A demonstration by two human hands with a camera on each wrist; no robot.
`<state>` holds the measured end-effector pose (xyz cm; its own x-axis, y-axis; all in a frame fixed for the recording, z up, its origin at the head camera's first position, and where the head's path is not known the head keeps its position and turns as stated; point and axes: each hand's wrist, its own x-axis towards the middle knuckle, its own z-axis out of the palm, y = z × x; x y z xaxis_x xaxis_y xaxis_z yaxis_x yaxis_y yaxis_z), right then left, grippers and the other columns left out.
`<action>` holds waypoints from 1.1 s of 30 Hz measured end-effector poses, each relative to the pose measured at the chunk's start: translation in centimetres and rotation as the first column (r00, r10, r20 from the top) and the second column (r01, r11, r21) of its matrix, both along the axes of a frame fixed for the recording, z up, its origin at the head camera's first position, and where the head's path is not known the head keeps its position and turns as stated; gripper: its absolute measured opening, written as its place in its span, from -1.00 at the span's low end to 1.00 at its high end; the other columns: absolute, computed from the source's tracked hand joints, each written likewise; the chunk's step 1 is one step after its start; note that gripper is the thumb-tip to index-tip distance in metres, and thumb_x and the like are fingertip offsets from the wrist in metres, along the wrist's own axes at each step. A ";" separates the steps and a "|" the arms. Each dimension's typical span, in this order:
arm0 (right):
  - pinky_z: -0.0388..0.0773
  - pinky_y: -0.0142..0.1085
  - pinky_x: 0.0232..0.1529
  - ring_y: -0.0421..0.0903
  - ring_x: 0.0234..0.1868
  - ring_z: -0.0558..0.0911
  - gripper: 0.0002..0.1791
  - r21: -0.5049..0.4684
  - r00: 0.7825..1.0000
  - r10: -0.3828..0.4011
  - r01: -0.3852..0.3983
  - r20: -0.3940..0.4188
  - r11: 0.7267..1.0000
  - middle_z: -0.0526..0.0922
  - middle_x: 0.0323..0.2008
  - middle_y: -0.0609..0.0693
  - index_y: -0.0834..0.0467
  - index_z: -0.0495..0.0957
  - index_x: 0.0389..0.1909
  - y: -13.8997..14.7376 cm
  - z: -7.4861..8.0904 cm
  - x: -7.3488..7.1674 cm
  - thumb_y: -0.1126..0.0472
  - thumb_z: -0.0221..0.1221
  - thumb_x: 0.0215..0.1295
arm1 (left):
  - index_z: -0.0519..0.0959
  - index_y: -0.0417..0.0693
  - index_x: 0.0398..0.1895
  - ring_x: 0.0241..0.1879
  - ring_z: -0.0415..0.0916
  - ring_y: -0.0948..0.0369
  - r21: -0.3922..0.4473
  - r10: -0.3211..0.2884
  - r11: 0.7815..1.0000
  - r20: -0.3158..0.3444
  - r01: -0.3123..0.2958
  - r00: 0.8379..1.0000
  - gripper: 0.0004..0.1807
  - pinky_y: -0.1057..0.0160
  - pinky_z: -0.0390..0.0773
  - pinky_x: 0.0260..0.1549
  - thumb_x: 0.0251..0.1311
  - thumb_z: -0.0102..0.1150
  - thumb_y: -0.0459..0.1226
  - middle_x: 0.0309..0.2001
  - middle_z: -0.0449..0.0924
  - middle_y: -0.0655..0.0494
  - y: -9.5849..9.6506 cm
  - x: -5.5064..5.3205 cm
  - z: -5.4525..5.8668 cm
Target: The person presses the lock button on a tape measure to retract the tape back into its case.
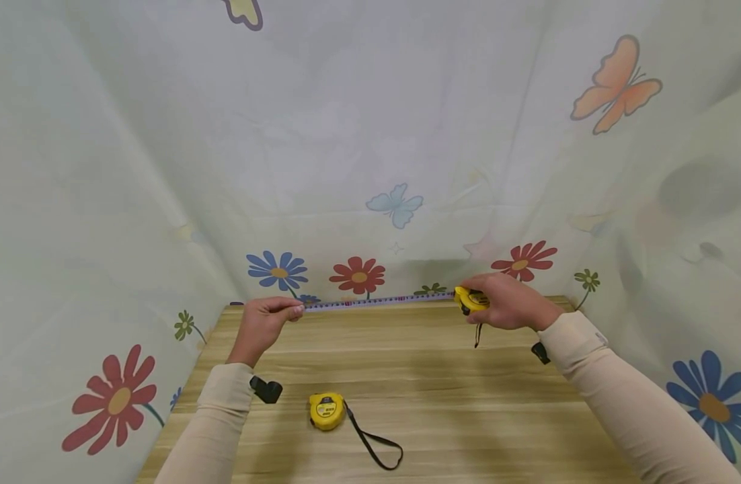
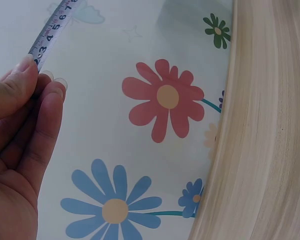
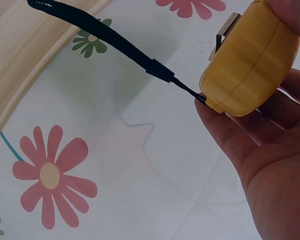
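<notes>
Pale sleeves (image 1: 633,400) flank a yellow tape measure (image 1: 326,411) on the counter (image 1: 419,366); beyond, the left hand (image 1: 263,324) pinches a drawn-out blade (image 1: 379,301) (numbers showing), the right hand (image 1: 513,302) gripping its yellow case (image 1: 471,300) near the backdrop (image 1: 322,134).

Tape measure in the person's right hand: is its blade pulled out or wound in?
Pulled out: the numbered blade stretches from the yellow case in the right hand across to the left hand, which pinches it.

Numerals 3 to 7 are legible on the tape blade (image 2: 52,33); the label (image 1: 325,409) on the lying tape measure (image 1: 326,412) is too small.
</notes>
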<state>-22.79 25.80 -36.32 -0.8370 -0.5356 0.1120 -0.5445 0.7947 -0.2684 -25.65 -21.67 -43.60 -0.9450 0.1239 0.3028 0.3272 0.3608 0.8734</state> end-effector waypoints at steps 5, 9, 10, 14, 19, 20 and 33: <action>0.67 -0.15 -0.06 -0.10 -0.13 0.63 -0.37 -0.001 1.000 -0.002 0.002 0.000 1.000 0.74 0.02 0.08 0.26 0.60 0.25 -0.1 0.0 0.0 0.12 0.50 0.19 | 0.80 -0.22 -0.15 -0.24 0.76 0.10 -0.001 0.006 1.000 -0.010 -0.006 1.000 -0.83 0.36 0.73 -0.19 0.36 0.36 -0.28 -0.19 0.80 -0.21 0.1 0.0 -0.1; 0.68 -0.13 -0.06 -0.09 -0.14 0.63 -0.37 -0.001 1.000 0.003 -0.003 0.000 1.000 0.74 0.02 0.09 0.27 0.60 0.25 -0.2 0.0 0.0 0.12 0.50 0.20 | 0.80 -0.24 -0.15 -0.26 0.76 0.13 0.001 0.004 1.000 -0.015 -0.004 1.000 -0.82 0.37 0.73 -0.20 0.35 0.37 -0.28 -0.19 0.81 -0.21 0.3 0.0 -0.1; 0.69 -0.13 -0.06 -0.09 -0.14 0.63 -0.37 -0.002 1.000 0.005 -0.005 0.000 1.000 0.75 0.02 0.10 0.27 0.60 0.25 -0.2 0.0 0.1 0.12 0.50 0.20 | 0.80 -0.24 -0.15 -0.26 0.76 0.13 0.004 0.002 1.000 -0.014 -0.002 1.000 -0.82 0.37 0.73 -0.20 0.35 0.37 -0.28 -0.19 0.81 -0.22 0.3 0.0 -0.1; 0.69 -0.12 -0.06 -0.10 -0.14 0.64 -0.38 0.001 1.000 0.008 -0.008 -0.003 1.000 0.75 0.02 0.10 0.28 0.60 0.25 -0.2 0.0 0.1 0.12 0.50 0.20 | 0.81 -0.20 -0.16 -0.27 0.75 0.20 0.009 -0.003 1.000 -0.005 0.003 1.000 -0.83 0.37 0.73 -0.19 0.35 0.37 -0.27 -0.18 0.80 -0.23 0.4 0.0 -0.1; 0.69 -0.13 -0.08 -0.09 -0.15 0.64 -0.38 0.003 1.000 0.010 -0.010 -0.010 1.000 0.75 0.01 0.10 0.28 0.60 0.24 -0.2 0.1 0.2 0.11 0.50 0.20 | 0.81 -0.20 -0.15 -0.27 0.73 0.25 0.011 -0.010 1.000 -0.003 0.010 1.000 -0.83 0.35 0.74 -0.17 0.35 0.37 -0.27 -0.17 0.80 -0.23 0.4 0.0 0.0; 0.68 -0.14 -0.08 -0.10 -0.16 0.63 -0.38 0.005 1.000 0.009 -0.009 -0.010 1.000 0.75 0.01 0.10 0.28 0.60 0.24 -0.2 0.1 0.2 0.11 0.50 0.20 | 0.81 -0.20 -0.15 -0.27 0.73 0.24 0.010 -0.012 1.000 -0.004 0.012 1.000 -0.83 0.35 0.74 -0.17 0.35 0.37 -0.27 -0.17 0.80 -0.23 0.4 0.0 0.0; 0.66 -0.17 -0.09 -0.12 -0.16 0.62 -0.37 0.003 1.000 0.010 -0.010 0.012 1.000 0.74 -0.01 0.06 0.26 0.58 0.27 -0.2 -0.2 -0.1 0.11 0.49 0.22 | 0.79 -0.27 -0.12 -0.26 0.74 0.18 0.008 -0.012 1.000 -0.001 0.012 1.000 -0.80 0.37 0.73 -0.18 0.35 0.37 -0.29 -0.17 0.80 -0.23 0.6 0.1 0.0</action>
<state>-22.87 25.58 -36.50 -0.8331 -0.5438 0.1008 -0.5488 0.7902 -0.2728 -25.58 -21.04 -43.60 -0.9431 0.1324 0.3051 0.3324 0.3495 0.8760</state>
